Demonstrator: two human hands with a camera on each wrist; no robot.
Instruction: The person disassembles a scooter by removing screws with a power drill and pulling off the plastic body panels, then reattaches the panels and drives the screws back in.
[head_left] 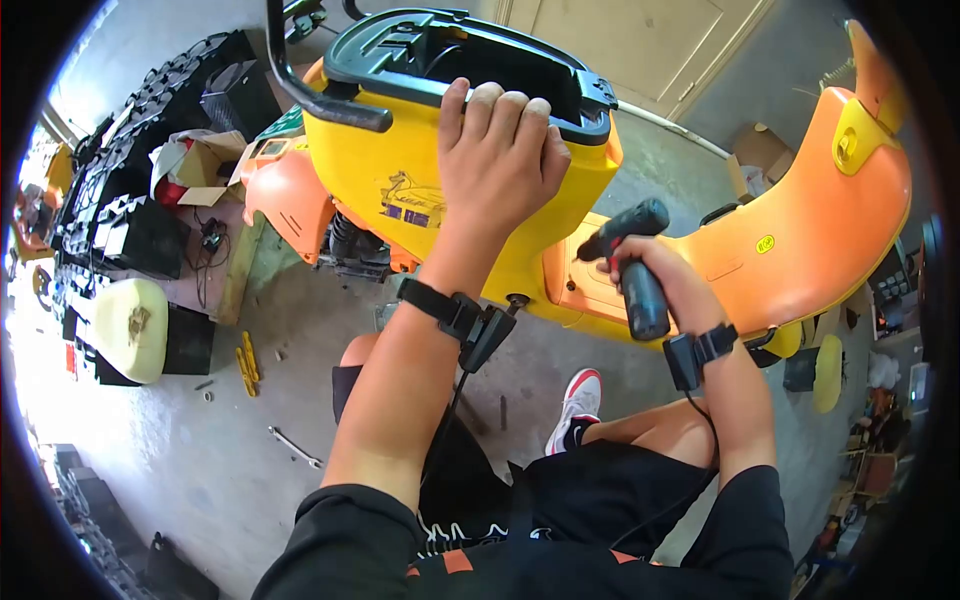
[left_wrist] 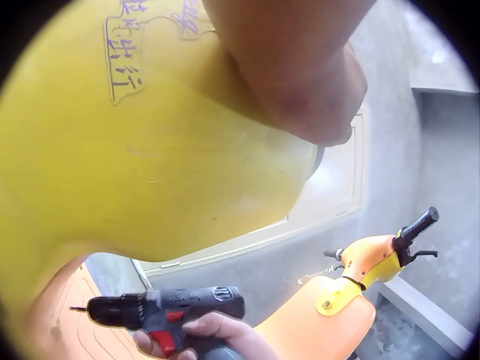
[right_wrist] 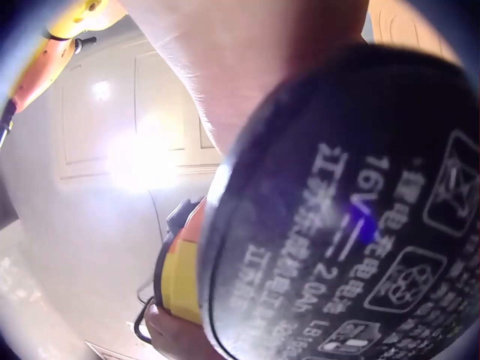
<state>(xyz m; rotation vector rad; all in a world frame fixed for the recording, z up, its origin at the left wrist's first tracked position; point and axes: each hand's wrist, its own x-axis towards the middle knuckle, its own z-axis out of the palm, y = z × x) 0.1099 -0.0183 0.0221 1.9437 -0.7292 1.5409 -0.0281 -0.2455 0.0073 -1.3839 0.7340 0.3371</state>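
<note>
A yellow scooter body panel (head_left: 375, 150), topped by a black-rimmed opening, stands in front of me in the head view. My left hand (head_left: 495, 165) grips its near rim, fingers bent over the edge and their tips hidden. Lower right, my right hand (head_left: 665, 275) holds a dark cordless drill (head_left: 645, 305) by its handle. In the left wrist view the drill (left_wrist: 202, 304) shows a red trigger and a thin bit pointing left, near an orange panel (left_wrist: 79, 315). The drill's battery base (right_wrist: 345, 225), printed 16V, fills much of the right wrist view.
An orange scooter section (head_left: 790, 215) curves up at the right. On the floor at left lie a wrench (head_left: 295, 447) and a yellow-handled tool (head_left: 247, 365). Black battery-like boxes (head_left: 140, 235) and an open carton (head_left: 210, 165) stand beyond. My shoe (head_left: 577, 405) is below the scooter.
</note>
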